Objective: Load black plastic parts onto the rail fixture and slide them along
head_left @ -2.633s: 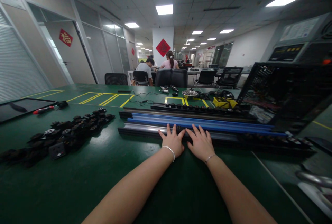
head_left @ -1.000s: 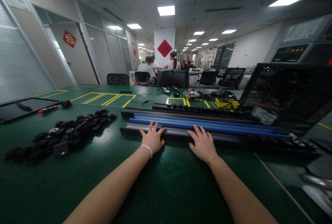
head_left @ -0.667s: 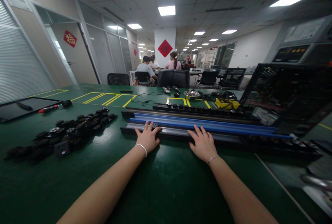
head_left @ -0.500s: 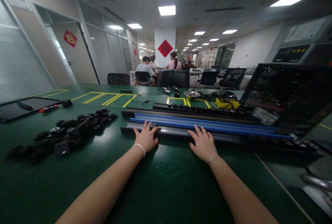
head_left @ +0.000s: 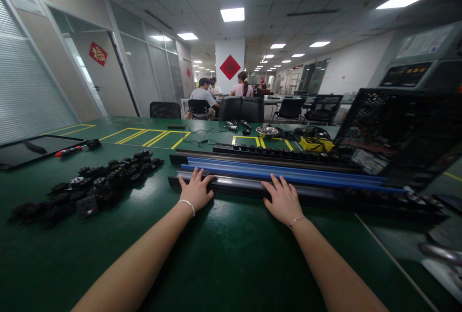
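A small black part [head_left: 206,173] sits in the near rail [head_left: 238,183] at your eleven o'clock. Your left hand [head_left: 196,191], half spread, touches it; I cannot tell whether it grips. Your right hand [head_left: 283,200], fanned open, rests on that rail at one o'clock, grasping nothing visible. The blue rail [head_left: 238,168] lies beyond, at twelve.

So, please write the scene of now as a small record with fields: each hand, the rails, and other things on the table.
left hand: spread on the near black rail, a small dark part by its thumb
right hand: spread on the same rail, farther right
behind that rail: blue strip
table: green, yellow tape markings
table's left side: pile of black parts
table's far side: metal bowl
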### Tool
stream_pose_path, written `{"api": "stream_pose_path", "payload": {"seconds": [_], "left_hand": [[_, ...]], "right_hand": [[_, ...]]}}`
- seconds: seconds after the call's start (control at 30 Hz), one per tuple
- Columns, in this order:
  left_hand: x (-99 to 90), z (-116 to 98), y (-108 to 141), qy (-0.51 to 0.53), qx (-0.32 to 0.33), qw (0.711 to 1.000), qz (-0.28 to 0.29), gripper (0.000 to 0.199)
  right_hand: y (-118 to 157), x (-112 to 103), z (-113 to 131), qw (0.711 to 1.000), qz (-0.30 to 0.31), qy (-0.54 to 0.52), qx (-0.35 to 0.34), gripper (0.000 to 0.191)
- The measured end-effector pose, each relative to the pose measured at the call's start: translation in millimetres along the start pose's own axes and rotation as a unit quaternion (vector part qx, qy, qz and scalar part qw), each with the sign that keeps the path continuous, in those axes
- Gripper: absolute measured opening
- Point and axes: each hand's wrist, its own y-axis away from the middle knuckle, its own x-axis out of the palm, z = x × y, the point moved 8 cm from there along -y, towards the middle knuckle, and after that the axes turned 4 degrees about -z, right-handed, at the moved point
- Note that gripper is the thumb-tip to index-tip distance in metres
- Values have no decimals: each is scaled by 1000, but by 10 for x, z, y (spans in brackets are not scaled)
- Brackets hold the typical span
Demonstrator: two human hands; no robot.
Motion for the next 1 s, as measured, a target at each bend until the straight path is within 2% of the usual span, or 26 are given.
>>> {"api": "stream_pose_path", "payload": {"seconds": [0.4, 1.0], "left_hand": [[3, 196, -1, -6, -31, 999, 15, 53], [55, 507, -36, -2, -41, 999, 16, 52]], "right_hand": [[-1, 10, -2, 1000, 7, 4, 1, 50], [0, 8, -2, 1000, 0, -1, -2, 50]]}}
